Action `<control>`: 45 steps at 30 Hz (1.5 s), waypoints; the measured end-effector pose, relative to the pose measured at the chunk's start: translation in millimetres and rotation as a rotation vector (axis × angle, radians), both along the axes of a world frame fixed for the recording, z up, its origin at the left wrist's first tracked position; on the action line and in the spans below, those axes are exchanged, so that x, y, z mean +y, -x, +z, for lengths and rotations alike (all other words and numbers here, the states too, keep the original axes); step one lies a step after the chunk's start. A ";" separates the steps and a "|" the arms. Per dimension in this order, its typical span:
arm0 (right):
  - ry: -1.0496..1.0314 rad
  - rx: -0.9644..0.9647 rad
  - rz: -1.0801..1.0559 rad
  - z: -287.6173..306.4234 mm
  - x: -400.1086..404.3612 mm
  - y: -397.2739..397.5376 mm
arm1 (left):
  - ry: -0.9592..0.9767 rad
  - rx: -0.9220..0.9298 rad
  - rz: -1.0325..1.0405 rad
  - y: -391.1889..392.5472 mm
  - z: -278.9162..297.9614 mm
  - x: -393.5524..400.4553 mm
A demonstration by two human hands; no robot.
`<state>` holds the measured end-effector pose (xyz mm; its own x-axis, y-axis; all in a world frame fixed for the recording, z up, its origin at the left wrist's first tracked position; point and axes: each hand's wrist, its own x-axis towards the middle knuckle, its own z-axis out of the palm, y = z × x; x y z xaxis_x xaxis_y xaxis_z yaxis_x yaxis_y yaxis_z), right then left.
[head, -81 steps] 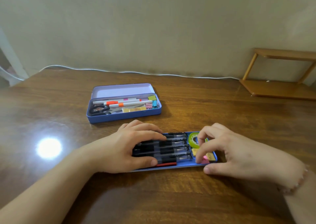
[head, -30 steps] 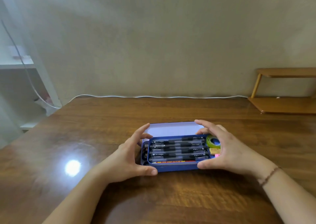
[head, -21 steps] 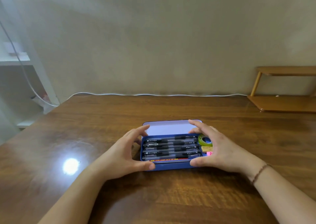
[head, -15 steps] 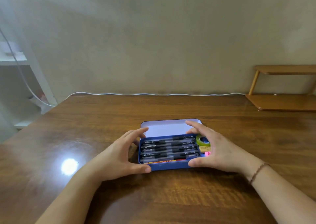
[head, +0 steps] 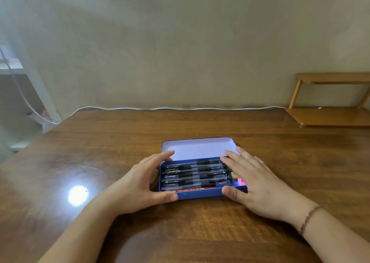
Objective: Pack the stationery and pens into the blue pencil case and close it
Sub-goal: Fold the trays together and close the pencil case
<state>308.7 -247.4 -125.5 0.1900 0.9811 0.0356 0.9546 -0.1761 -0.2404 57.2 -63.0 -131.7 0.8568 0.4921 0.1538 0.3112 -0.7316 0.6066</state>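
The blue pencil case (head: 200,195) lies open in the middle of the wooden table, its pale lid (head: 197,147) tilted back. An inner tray with several black pens (head: 195,174) sits on top of the case. My left hand (head: 140,184) grips the case's left end, thumb on the front wall, fingers at the lid's left edge. My right hand (head: 254,180) holds the right end, thumb on the front wall, fingers spread over the tray's right part and touching the lid. A yellow and a pink item (head: 239,179) peek out beside my right hand.
A small wooden shelf (head: 330,114) stands at the back right of the table (head: 120,142). A white cable (head: 170,108) runs along the wall at the table's far edge. A bright light reflection (head: 77,195) lies on the table to the left.
The tray of pens, earlier apart on the table, now sits on the case. Since then my right fingers have slid over the tape roll toward the lid; the left fingers reach the lid's edge.
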 end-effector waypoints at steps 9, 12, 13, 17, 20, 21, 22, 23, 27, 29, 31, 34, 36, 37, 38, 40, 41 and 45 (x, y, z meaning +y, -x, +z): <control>0.019 0.196 -0.101 5.9 -3.8 -3.0 | -0.181 0.080 0.019 -9.3 3.3 -13.3; 0.098 0.171 -0.116 7.9 -5.4 2.1 | -0.241 0.131 0.007 -17.4 -0.4 -17.9; 0.119 0.137 -0.115 8.1 -5.1 4.5 | -0.232 0.146 -0.005 -19.4 -1.6 -18.5; 0.161 0.010 -0.109 7.1 -1.2 9.2 | -0.216 0.157 -0.026 -24.3 -2.1 -19.0; 0.157 0.100 -0.102 11.7 -3.1 7.5 | -0.128 0.143 -0.041 -21.6 1.0 -21.2; 0.129 0.165 -0.104 14.8 -5.0 6.6 | -0.079 0.128 -0.038 -19.7 2.8 -21.3; 0.111 0.216 -0.115 17.4 -7.1 6.1 | -0.032 0.105 -0.020 -17.5 4.2 -19.8; 0.110 0.224 -0.121 18.1 -8.7 5.1 | 0.004 0.083 0.016 -15.3 4.7 -17.0; 0.193 0.049 -0.114 11.6 -8.1 1.7 | -0.037 0.155 0.149 -11.9 -0.5 -11.6; 0.203 0.018 -0.117 10.2 -7.3 1.8 | -0.094 0.241 0.142 -14.5 -8.0 -10.3; 0.174 0.088 -0.123 11.5 -8.4 -1.2 | 0.033 0.170 0.166 -18.4 -7.1 -5.8; 0.042 0.214 -0.190 15.7 -5.8 -9.5 | 0.304 -0.011 0.253 -21.9 3.7 -7.9; -0.047 0.342 -0.303 18.6 1.5 -13.5 | 0.374 -0.071 0.274 -18.4 3.9 -11.3; -0.058 0.430 -0.351 18.1 6.5 -15.7 | 0.412 -0.080 0.268 -18.4 5.6 -11.6; -0.047 0.518 -0.381 15.9 11.9 -17.7 | 0.456 -0.106 0.279 -20.0 10.4 -13.1; -0.052 0.655 -0.394 11.7 17.8 -19.2 | 0.624 -0.251 0.269 -21.4 16.7 -10.4; -0.090 0.731 -0.388 9.8 18.3 -21.0 | 0.644 -0.325 0.169 -15.1 13.1 -10.9; -0.359 0.978 -0.339 21.5 5.4 -28.2 | 0.756 -0.653 0.191 -18.4 27.4 -18.3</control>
